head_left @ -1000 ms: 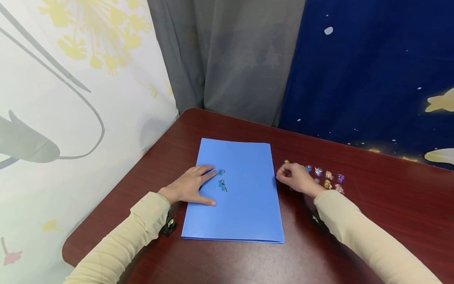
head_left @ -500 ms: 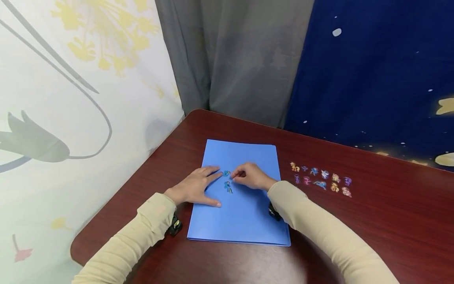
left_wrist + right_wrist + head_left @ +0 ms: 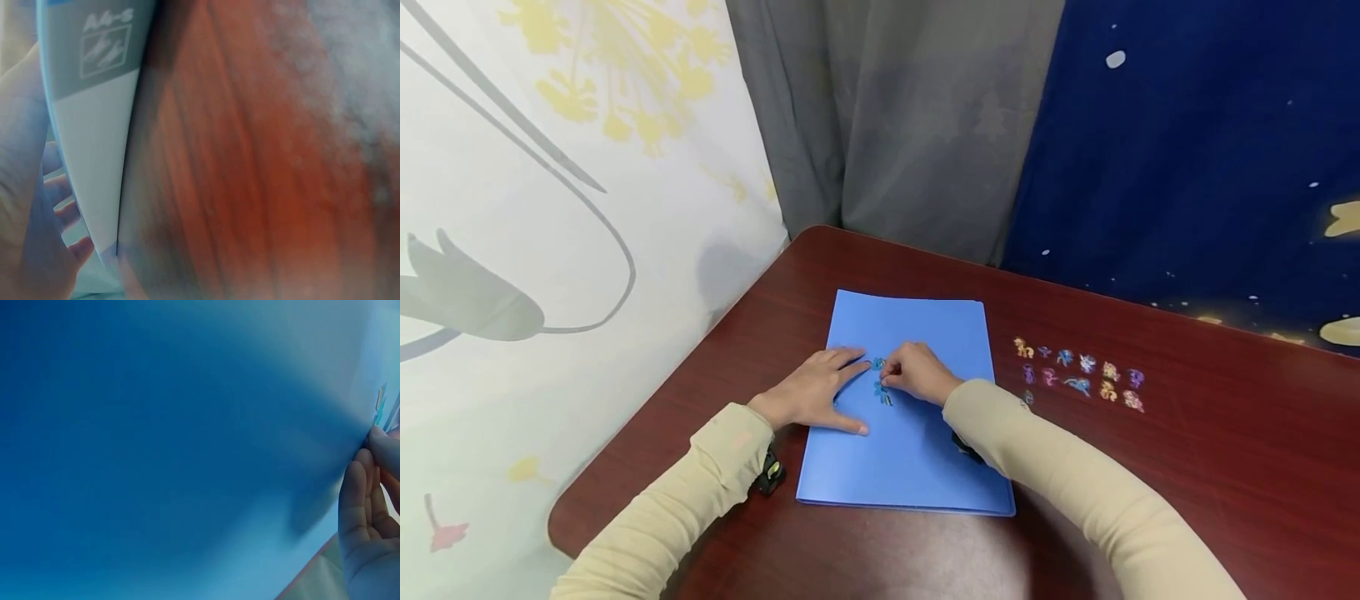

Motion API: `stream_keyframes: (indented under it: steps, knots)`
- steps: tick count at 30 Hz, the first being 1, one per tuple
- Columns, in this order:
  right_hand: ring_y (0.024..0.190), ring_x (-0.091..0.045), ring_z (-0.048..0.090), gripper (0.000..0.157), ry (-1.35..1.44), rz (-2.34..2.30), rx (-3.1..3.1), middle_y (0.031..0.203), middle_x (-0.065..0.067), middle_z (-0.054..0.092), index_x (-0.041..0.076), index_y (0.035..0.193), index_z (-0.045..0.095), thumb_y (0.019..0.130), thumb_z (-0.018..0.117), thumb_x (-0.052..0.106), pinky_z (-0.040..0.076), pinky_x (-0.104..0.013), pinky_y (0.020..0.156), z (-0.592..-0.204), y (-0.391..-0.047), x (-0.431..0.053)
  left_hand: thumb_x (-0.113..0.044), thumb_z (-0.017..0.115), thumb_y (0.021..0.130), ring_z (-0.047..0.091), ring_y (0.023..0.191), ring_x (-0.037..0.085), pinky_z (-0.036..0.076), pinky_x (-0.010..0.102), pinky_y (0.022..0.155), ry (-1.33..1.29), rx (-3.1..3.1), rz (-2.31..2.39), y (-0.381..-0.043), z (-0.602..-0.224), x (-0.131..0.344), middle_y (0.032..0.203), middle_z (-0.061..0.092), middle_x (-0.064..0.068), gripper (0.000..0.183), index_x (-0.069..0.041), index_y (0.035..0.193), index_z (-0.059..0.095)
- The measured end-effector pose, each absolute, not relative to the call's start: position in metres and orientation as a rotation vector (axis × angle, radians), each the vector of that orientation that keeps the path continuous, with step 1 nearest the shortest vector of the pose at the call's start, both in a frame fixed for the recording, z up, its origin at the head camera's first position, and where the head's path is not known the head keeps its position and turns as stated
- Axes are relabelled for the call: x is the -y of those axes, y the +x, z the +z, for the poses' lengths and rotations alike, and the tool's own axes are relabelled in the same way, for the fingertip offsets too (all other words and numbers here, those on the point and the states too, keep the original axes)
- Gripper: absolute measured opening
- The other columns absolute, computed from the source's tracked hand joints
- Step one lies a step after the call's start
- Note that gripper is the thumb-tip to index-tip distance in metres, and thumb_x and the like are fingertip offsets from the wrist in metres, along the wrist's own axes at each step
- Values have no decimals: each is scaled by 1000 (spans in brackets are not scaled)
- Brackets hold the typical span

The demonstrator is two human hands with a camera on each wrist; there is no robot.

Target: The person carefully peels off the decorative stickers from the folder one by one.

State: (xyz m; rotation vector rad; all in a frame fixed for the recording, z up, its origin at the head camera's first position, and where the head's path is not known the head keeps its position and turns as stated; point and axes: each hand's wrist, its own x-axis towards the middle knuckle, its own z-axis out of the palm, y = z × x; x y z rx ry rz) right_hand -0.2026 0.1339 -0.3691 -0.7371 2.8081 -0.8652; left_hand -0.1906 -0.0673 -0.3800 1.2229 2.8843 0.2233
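Observation:
A closed blue folder (image 3: 910, 467) lies on the table, with two small blue pony stickers on its cover: an upper one (image 3: 877, 364) and a lower one (image 3: 886, 398). My left hand (image 3: 812, 392) rests flat on the folder's left side, fingers spread, fingertips at the upper sticker. In the left wrist view some fingers (image 3: 62, 187) show past the folder's spine (image 3: 94, 156). My right hand (image 3: 917, 372) pinches a small sticker, mostly hidden between thumb and fingers, right over the lower pony. In the right wrist view the fingertips (image 3: 378, 434) are at the cover, beside a bright sticker edge (image 3: 380, 406).
To the right of the folder, several colourful pony stickers (image 3: 1078, 385) lie in rows on the dark red table (image 3: 1210, 433). A grey curtain (image 3: 940, 150) and a blue curtain (image 3: 1187, 167) hang behind it. Patterned white fabric (image 3: 662, 275) is at the left.
My right hand has moved left from the sticker rows onto the folder, then slightly further left to the lower pony. My left hand stays on the folder. The view has shifted slightly.

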Motion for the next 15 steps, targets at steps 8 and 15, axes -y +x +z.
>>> stream_keyframes:
  steps: [8,15]
  knots:
    - [59,-9,51,11,-730,-777,-2799,64,3,61,8,70,71,81,66,7,42,-19,54,-363,-205,-129,-71,57,67,27,128,28,21,44,104,1244,-2885,202,-191,-377,68,140,32,11,96,-5,135,40]
    - [50,-7,44,20,-743,-768,-2811,54,5,49,9,62,65,81,62,3,35,-18,48,-366,-201,-127,-72,56,67,26,129,27,22,43,104,1236,-2884,187,-190,-380,68,141,31,11,97,-6,136,39]
